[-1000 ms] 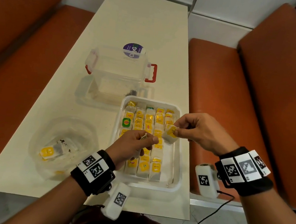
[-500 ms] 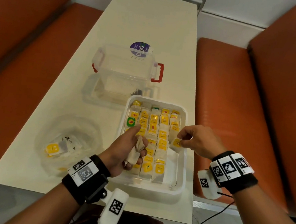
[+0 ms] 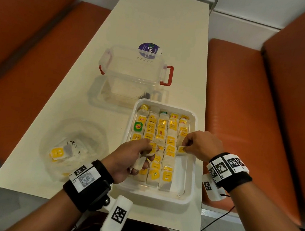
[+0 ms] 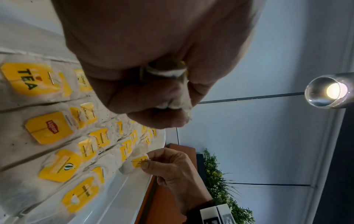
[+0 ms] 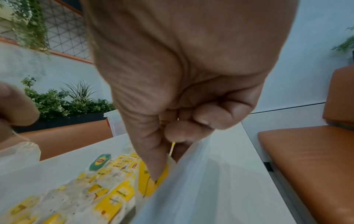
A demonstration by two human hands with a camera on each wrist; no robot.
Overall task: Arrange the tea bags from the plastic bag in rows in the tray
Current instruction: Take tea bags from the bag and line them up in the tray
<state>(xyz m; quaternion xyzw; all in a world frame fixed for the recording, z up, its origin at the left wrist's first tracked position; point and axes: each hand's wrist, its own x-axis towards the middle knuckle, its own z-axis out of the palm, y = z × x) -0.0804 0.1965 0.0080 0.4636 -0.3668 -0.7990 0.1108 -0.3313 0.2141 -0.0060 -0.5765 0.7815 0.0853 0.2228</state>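
Observation:
A white tray [image 3: 188, 199] at the table's near right edge holds several rows of tea bags [image 3: 169, 145] with yellow tags. My right hand [image 3: 199, 144] pinches one tea bag [image 3: 181, 150] by its yellow tag, low in the tray's rightmost row; the same bag [image 4: 138, 162] shows in the left wrist view. My left hand [image 3: 134, 160] hovers over the tray's near left part, fingers curled round a bunch of tea bags [image 3: 140, 162]. A clear plastic bag [image 3: 74, 148] lies left of the tray with a yellow-tagged tea bag [image 3: 57, 152] inside.
An open clear container [image 3: 132, 80] with red clips stands just beyond the tray, a purple round sticker [image 3: 148, 49] behind it. Orange benches [image 3: 250, 115] run along both sides of the narrow table. The tray's near right corner is bare.
My right hand has come down with its tea bag from above the tray into the rightmost row. My left hand has turned and closed round its tea bags, staying over the tray's near left.

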